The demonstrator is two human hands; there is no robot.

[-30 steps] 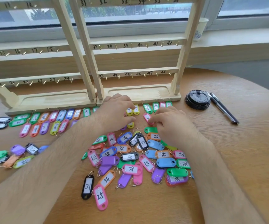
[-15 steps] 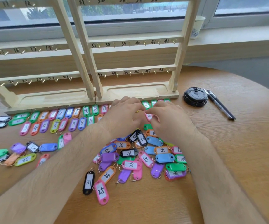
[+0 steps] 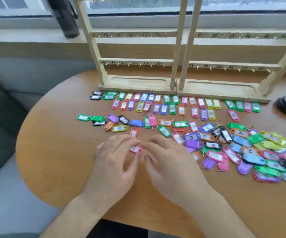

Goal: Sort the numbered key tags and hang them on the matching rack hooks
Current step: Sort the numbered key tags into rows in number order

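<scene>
Bare wood ran from the round wooden table's left edge to the left hand, fingers spread, tips touching a small pink plastic key tag lying flat. The right hand lay loose beside it, with the heap of coloured plastic tags crowding the right.

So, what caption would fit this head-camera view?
Left hand and right hand flank a pink tag; numbered tags line the table before the wooden rack.

The left hand and right hand have left the pile, bringing a pink tag nearer.
</scene>
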